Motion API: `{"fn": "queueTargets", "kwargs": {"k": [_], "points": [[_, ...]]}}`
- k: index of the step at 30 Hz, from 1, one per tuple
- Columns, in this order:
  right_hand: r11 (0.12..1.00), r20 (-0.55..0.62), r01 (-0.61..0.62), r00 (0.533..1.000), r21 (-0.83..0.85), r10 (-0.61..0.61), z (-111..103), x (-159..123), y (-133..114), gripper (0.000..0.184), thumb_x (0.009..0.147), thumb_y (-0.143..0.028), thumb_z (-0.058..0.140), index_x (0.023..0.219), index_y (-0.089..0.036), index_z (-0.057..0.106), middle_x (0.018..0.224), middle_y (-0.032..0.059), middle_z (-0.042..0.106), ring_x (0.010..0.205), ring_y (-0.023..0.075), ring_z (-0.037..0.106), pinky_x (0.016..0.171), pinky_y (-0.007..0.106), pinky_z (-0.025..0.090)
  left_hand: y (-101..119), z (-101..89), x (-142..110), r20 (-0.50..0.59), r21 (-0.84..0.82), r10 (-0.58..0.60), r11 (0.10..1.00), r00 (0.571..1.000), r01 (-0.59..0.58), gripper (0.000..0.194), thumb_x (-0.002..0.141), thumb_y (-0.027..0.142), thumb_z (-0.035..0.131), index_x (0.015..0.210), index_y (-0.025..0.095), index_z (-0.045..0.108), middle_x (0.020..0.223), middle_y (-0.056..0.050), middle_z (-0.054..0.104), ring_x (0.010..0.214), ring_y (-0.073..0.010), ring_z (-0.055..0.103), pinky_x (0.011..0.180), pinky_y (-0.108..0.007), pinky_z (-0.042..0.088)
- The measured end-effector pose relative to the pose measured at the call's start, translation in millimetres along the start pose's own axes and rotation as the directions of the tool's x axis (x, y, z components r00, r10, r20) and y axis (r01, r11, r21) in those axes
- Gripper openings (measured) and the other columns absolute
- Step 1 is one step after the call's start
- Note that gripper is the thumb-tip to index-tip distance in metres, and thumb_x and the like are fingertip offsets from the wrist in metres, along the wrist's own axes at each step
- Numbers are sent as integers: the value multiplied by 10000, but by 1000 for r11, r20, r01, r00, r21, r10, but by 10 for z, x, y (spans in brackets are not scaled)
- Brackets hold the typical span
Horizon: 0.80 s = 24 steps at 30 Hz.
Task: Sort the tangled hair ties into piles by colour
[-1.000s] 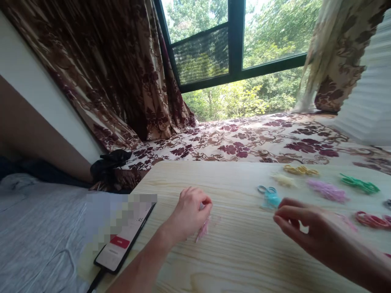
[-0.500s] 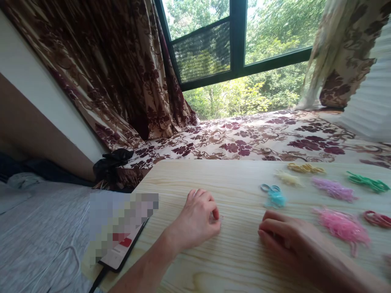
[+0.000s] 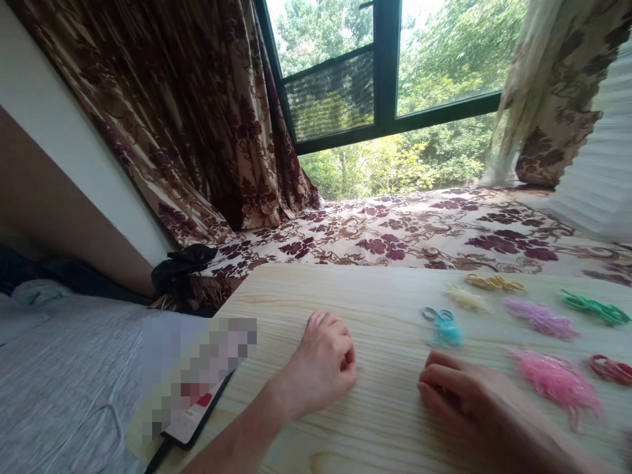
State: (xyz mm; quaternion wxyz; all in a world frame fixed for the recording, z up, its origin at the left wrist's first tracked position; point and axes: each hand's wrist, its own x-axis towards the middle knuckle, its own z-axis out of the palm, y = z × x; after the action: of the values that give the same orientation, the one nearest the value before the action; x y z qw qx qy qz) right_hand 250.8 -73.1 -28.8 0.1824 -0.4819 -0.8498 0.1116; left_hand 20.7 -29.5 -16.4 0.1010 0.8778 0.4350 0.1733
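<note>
My left hand (image 3: 323, 362) rests on the pale wooden tabletop (image 3: 365, 434) with its fingers curled in; whatever they hold is hidden behind the knuckles. To its right, my right hand (image 3: 459, 395) also rests low over the wood, fingers bent and pressed together, their contents out of sight. A pile of pink elastic bands (image 3: 555, 378) lies just right of my right hand. Beyond that hand is a small heap of turquoise bands (image 3: 447, 332) with two grey-blue hair ties (image 3: 437, 315) touching it.
Purple bands (image 3: 540, 318), cream bands (image 3: 468, 299), yellow ties (image 3: 495, 282), green ties (image 3: 595, 307) and red ties (image 3: 611, 368) lie at the right. A phone (image 3: 190, 421) with a cable, partly blurred out, sits at the left edge. Floral cloth (image 3: 380, 240) runs behind.
My right hand has come left and down from near the turquoise bands, uncovering the pink pile. My left hand has shifted slightly right, and pink strands seen under it earlier no longer show.
</note>
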Motion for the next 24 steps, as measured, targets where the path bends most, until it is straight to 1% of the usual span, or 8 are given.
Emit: {"fn": "queueTargets", "kwargs": {"k": [4, 8, 12, 14, 17, 20, 22, 24], "points": [[999, 27, -34, 999, -14, 34, 5, -2, -2, 325, 904, -212, 423, 597, -202, 526, 671, 25, 603, 539, 123, 574, 479, 222, 343, 8, 14, 6, -69, -39, 20, 999, 997, -23, 166, 696, 32, 553, 605, 167, 522, 731, 7, 579, 854, -157, 539, 985, -382, 353], [1000, 24, -30, 999, 5, 30, 21, -1, 23, 321, 909, -226, 425, 606, -207, 529, 675, 18, 600, 554, 118, 570, 488, 220, 341, 47, 11, 20, -110, -116, 8, 993, 994, -21, 150, 686, 34, 559, 625, 169, 547, 722, -4, 587, 862, -161, 567, 1011, -382, 344], [1000, 29, -26, 999, 10, 25, 33, -3, 51, 318, 912, -235, 426, 623, -207, 556, 682, 18, 606, 553, 115, 572, 495, 220, 346, 89, 16, 21, -101, -213, -58, 976, 993, 35, 121, 699, 63, 574, 649, 174, 578, 772, 2, 611, 834, -133, 598, 1108, -401, 237], [1000, 29, -21, 999, 5, 21, 35, -10, 55, 314, 913, -238, 428, 630, -208, 561, 683, 16, 606, 552, 114, 572, 502, 221, 351, 109, 18, 18, -85, -246, -82, 967, 993, 59, 124, 700, 64, 574, 649, 177, 581, 772, 9, 622, 812, -125, 600, 1119, -399, 217], [1000, 28, -20, 999, -2, 20, 35, -18, 50, 313, 915, -238, 425, 631, -209, 553, 682, 15, 607, 547, 113, 571, 502, 220, 351, 133, 11, 19, -80, -278, -94, 958, 992, 69, 127, 717, 75, 571, 649, 180, 588, 766, 7, 630, 811, -130, 592, 1086, -381, 270], [1000, 24, -23, 999, -2, 23, 28, -12, 40, 319, 917, -240, 417, 623, -212, 534, 682, 15, 609, 547, 114, 572, 500, 217, 354, 150, 0, 22, -83, -288, -111, 954, 990, 83, 124, 730, 86, 573, 659, 182, 606, 771, -9, 626, 863, -155, 574, 983, -341, 367], [1000, 23, -23, 999, -3, 23, 22, -3, 37, 320, 919, -246, 416, 619, -214, 523, 682, 16, 610, 552, 115, 576, 500, 216, 356, 158, -3, 21, -85, -291, -117, 953, 989, 88, 123, 727, 82, 578, 664, 182, 614, 779, -15, 621, 893, -164, 564, 936, -323, 390], [1000, 30, -25, 999, -6, 26, 18, 3, 36, 320, 920, -247, 412, 621, -214, 522, 684, 17, 609, 560, 117, 581, 502, 214, 358, 163, -1, 20, -86, -295, -118, 951, 989, 87, 124, 725, 77, 582, 673, 183, 620, 792, -16, 620, 906, -165, 562, 933, -323, 386]]}}
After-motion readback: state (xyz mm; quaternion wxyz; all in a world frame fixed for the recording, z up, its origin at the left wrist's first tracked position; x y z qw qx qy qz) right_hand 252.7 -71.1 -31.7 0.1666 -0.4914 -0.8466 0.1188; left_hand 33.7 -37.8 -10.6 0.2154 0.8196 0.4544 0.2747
